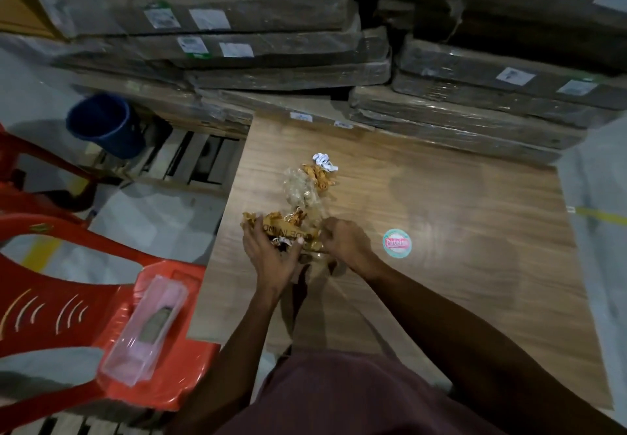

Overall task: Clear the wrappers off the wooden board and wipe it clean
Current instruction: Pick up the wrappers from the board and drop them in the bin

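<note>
A pile of crumpled wrappers lies on the wooden board. My left hand and my right hand close in from both sides on a golden printed wrapper, fingers curled round its ends. Farther along the board lie a clear plastic wrapper, an orange crumpled wrapper and a small white crumpled paper. To the right of my right hand a round green and pink sticker is stuck flat on the board.
A red plastic chair stands at the left with a clear plastic tray holding a cloth on its seat. A blue bucket sits beyond it. Wrapped flat cartons are stacked behind the board.
</note>
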{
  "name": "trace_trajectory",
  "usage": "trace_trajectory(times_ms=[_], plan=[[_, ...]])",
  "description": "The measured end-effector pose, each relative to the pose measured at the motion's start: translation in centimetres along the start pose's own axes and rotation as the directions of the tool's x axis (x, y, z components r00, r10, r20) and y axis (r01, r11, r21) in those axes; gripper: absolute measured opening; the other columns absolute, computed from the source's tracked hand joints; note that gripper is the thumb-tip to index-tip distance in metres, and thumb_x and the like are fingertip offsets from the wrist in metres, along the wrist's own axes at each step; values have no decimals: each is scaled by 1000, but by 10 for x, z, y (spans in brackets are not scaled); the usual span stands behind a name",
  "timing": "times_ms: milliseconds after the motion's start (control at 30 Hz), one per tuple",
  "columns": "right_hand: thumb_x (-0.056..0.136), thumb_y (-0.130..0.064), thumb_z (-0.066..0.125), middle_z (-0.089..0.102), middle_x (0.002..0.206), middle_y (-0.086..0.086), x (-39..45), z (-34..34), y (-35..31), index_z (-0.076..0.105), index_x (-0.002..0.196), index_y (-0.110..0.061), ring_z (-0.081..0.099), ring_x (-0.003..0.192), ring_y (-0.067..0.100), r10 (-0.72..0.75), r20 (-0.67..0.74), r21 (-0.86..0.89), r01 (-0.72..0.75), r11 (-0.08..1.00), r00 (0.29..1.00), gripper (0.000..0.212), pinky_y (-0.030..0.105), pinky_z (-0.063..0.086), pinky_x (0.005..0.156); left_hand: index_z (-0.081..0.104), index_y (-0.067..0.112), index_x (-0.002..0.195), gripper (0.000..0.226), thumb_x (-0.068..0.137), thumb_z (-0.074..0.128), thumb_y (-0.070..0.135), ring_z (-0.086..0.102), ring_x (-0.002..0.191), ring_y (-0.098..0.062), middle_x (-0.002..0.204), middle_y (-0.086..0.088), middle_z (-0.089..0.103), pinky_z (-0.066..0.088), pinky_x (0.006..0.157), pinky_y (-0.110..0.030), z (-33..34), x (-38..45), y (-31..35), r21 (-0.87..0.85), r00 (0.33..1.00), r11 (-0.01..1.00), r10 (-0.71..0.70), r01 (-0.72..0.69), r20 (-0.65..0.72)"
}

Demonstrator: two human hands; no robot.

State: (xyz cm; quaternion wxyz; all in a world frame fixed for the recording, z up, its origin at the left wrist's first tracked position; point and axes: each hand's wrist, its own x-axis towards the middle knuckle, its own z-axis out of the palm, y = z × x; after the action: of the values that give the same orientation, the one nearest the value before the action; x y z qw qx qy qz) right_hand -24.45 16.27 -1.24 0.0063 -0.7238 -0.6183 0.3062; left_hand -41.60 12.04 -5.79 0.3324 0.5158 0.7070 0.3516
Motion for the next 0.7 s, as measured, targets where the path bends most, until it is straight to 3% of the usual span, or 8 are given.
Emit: trace_trajectory(times_ms=[67,200,267,333,400,467,600,700], plan=[[93,-40,63,75,115,9,7,-13,1,74,119,-28,69,107,33,4,0,30,-4,1000,1000,31,36,55,84,20,18,159,110,75,63,74,1,156,-36,168,-19,7,10,123,-63,6,6,-2,27,1000,1000,-16,16,9],[88,-50,71,77,106,4,40,-50,2,80,108,-25,71,95,24,61,247,104,-89,991,967,34,30,55,77,13,25,161,122,66,67,79,-3,156,-39,171,-12,-4,10,119,-66,13,18,-5,129,984,986,-119,102,131],[86,-53,72,77,98,6,58,-68,1,80,97,-23,72,85,25,119,232,111,-148,983,965,33,35,61,76,10,31,161,125,62,69,80,-4,156,-37,171,-7,-7,10,118,-69,14,22,-6,172,976,979,-140,111,167],[90,-51,68,75,95,8,76,-82,0,77,88,-20,72,89,31,151,81,103,-159,982,985,32,35,58,78,9,32,161,128,60,70,81,-5,157,-36,172,-3,-9,9,117,-71,15,26,-9,202,969,972,-156,117,191],[93,-47,65,73,104,11,93,-89,-1,76,99,-18,69,102,34,129,-101,66,-122,990,987,31,30,47,78,10,31,161,129,58,71,80,-6,157,-35,172,-2,-9,9,117,-71,16,27,-10,228,965,966,-169,121,201],[91,-43,68,70,121,12,112,-90,-5,70,116,-20,64,114,34,63,-131,160,-42,986,989,34,31,45,82,12,30,162,130,58,71,80,-6,157,-34,172,-1,-7,8,117,-72,19,26,-10,247,966,962,-171,120,196],[91,-44,72,50,151,11,142,-70,-4,50,146,-23,45,140,31,-100,54,280,81,956,994,62,35,38,113,11,30,162,129,59,71,80,-7,157,-36,172,-1,-6,6,118,-72,26,23,-11,249,967,961,-173,124,185],[82,-71,63,55,147,5,168,-36,13,51,146,-31,52,135,29,-147,169,320,87,943,975,76,47,42,114,11,28,162,131,58,70,80,-10,156,-38,172,-6,-8,0,118,-71,34,19,-5,242,964,962,-178,128,195]])
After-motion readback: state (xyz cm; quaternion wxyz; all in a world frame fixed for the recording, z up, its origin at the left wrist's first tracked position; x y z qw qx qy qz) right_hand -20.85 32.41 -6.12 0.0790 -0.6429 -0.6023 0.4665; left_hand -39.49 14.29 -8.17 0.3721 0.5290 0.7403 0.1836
